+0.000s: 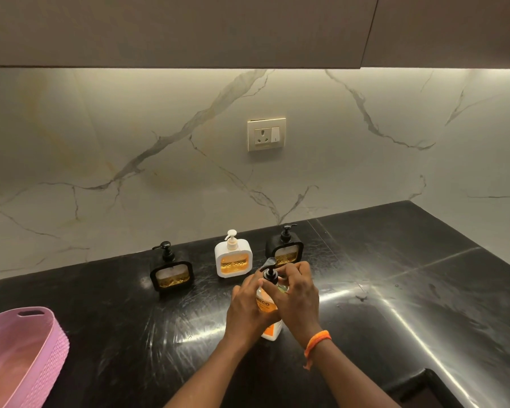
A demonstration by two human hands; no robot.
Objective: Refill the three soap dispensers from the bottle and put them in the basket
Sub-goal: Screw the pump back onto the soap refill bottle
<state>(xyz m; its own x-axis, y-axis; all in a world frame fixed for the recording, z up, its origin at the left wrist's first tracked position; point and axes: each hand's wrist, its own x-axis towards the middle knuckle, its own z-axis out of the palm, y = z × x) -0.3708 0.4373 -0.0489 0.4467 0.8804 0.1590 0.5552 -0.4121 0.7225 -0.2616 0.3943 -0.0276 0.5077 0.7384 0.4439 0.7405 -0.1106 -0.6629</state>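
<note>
An orange-and-white soap bottle (270,326) with a black pump top stands on the black counter (424,304). My left hand (248,307) wraps its body. My right hand (299,293) grips the neck just under the pump. Three square dispensers stand in a row by the wall: a black one (172,273) at left, a white one (233,259) in the middle, and a black one (284,248) at right, partly hidden behind my fingers. All three show amber liquid in their windows. A pink basket (50,343) sits at the lower left.
A marble wall with a power socket (266,134) rises behind the counter. Dark cabinets (189,30) hang overhead. A recess (418,390) cuts into the counter at the lower right. An orange thread band circles my right wrist.
</note>
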